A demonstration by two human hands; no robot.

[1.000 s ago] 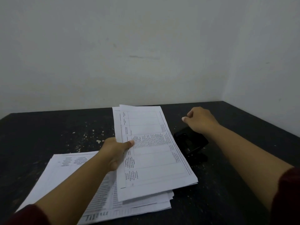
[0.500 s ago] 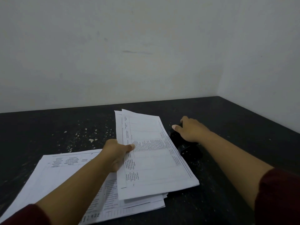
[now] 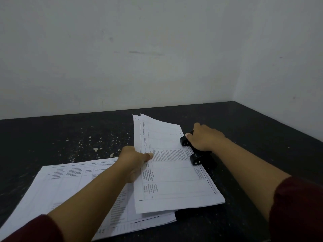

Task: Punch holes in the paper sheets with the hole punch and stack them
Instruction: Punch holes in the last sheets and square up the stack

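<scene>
Head view. The left hand (image 3: 135, 162) is gripping the left edge of a small bundle of sheets (image 3: 174, 165), thumb lying on top and the other fingers curled out of sight beneath. The bundle is lying lengthwise away from the viewer, its right edge sitting in the mouth of the black punch (image 3: 197, 154), whose two heads are showing over the paper margin. The right hand (image 3: 204, 137) is resting on top of the punch, fingers bent down over its far end and thumb pointing toward the sheets; whether they are closing around the body cannot be told. The near part of the bundle is overlapping a stack (image 3: 70, 193) of printed sheets that is lying flat at lower left, under the left forearm. Everything is sitting on a dark table (image 3: 61, 137) flecked with pale specks, which is meeting a plain white wall (image 3: 139, 58) at the back and on the right. Dark red sleeves (image 3: 297, 206) are covering both upper forearms.
</scene>
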